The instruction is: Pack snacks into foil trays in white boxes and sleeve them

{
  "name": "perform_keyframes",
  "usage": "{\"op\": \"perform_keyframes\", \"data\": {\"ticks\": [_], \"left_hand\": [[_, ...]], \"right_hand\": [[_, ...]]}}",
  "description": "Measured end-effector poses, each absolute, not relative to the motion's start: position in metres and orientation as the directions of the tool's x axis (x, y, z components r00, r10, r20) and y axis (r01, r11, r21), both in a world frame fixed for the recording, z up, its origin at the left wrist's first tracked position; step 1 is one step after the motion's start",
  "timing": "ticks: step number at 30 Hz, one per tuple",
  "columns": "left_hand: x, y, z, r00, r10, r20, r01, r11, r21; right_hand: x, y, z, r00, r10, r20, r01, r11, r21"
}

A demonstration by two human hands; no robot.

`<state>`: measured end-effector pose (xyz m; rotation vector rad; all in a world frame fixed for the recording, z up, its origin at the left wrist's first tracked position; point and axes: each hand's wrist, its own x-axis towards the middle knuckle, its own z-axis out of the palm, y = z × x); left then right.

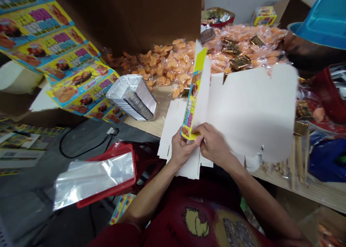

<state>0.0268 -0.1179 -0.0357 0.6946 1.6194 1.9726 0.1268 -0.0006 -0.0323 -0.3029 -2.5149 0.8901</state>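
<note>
My left hand (181,148) and my right hand (213,143) meet at the near end of a flat, unfolded cardboard box (243,110), white inside and printed yellow outside. Both hands pinch its raised yellow side flap (194,95), which stands upright between them. The rest of the carton lies open on the wooden table (319,193), blurred at its right edge. More white box blanks (170,131) lie under it.
A stack of foil trays (132,95) lies on its side to the left. Printed flat cartons (65,59) fan out at far left. Bagged orange snacks (173,65) cover the table's back. A red tray with clear bags (102,175) sits low left.
</note>
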Motion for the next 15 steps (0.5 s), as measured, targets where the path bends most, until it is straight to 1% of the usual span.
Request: {"op": "perform_keyframes", "data": {"ticks": [3,5,6,8,10,12,14,15], "left_hand": [[0.026,-0.110,-0.034,-0.747,0.634,0.199,0.034,-0.263,0.964],[0.028,-0.104,-0.035,-0.746,0.620,0.244,0.048,-0.314,0.948],[0.029,-0.101,-0.036,-0.752,0.611,0.246,0.042,-0.328,0.944],[0.033,-0.096,-0.038,-0.761,0.605,0.233,0.038,-0.317,0.948],[0.036,-0.094,-0.039,-0.753,0.614,0.238,0.067,-0.287,0.955],[0.037,-0.093,-0.042,-0.731,0.622,0.280,0.140,-0.264,0.954],[0.031,-0.091,-0.048,-0.696,0.607,0.384,0.310,-0.229,0.923],[0.025,-0.089,-0.052,-0.669,0.599,0.440,0.406,-0.201,0.891]], "right_hand": [[0.127,-0.002,-0.029,-0.761,0.456,0.461,0.184,0.834,-0.520],[0.127,-0.003,-0.026,-0.732,0.455,0.507,0.219,0.862,-0.457],[0.127,-0.002,-0.024,-0.743,0.441,0.503,0.217,0.870,-0.442],[0.128,0.002,-0.022,-0.790,0.402,0.462,0.181,0.874,-0.450],[0.130,0.010,-0.020,-0.837,0.367,0.405,0.132,0.855,-0.501],[0.134,0.018,-0.015,-0.857,0.363,0.366,0.093,0.807,-0.584],[0.140,0.022,-0.004,-0.854,0.401,0.333,0.048,0.697,-0.715],[0.143,0.023,0.005,-0.848,0.424,0.319,0.002,0.604,-0.797]]}}
